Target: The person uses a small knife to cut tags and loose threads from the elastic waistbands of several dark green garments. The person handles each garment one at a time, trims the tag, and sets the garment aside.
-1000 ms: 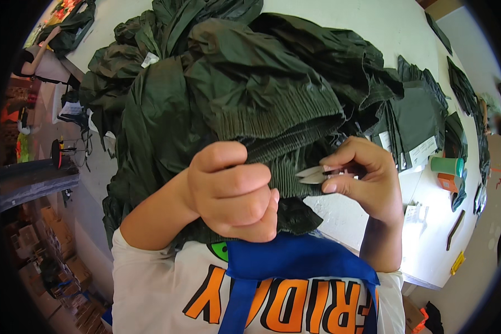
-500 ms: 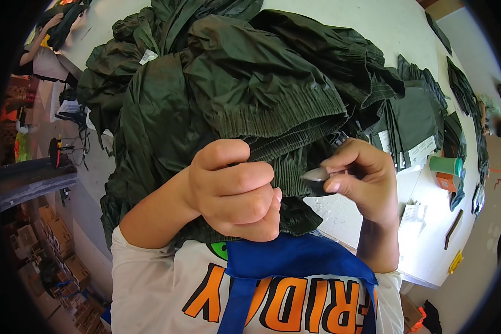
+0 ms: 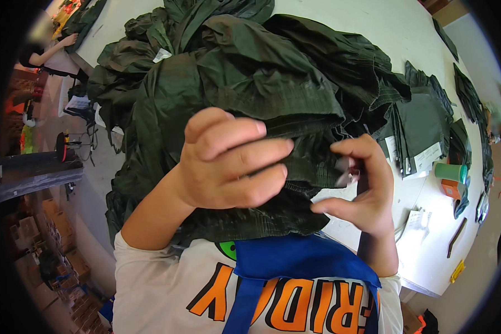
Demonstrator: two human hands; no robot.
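Observation:
A heap of dark green garments (image 3: 167, 106) with gathered elastic edges lies on the table in front of me. Over its near part is my left hand (image 3: 234, 161), its fingers loosely bent and apart; the thumb is hidden, and nothing shows in the grasp. To the right of a gathered edge (image 3: 317, 164), my right hand (image 3: 370, 186) has thumb and forefinger spread wide. A small shiny metal tool (image 3: 348, 172), blurred, rests against its curled other fingers; its exact kind cannot be made out.
Folded dark green pieces with white labels (image 3: 423, 158) lie at the right, near a green cylinder (image 3: 451, 172) and an orange box (image 3: 450, 189). A yellow item (image 3: 457, 271) is by the table's right edge. Another person's arm (image 3: 53, 53) handles dark cloth at the far left.
My left hand has opened from a fist and risen slightly. My right thumb and forefinger have parted, and the metal tool has shifted from the fingertips back toward the palm.

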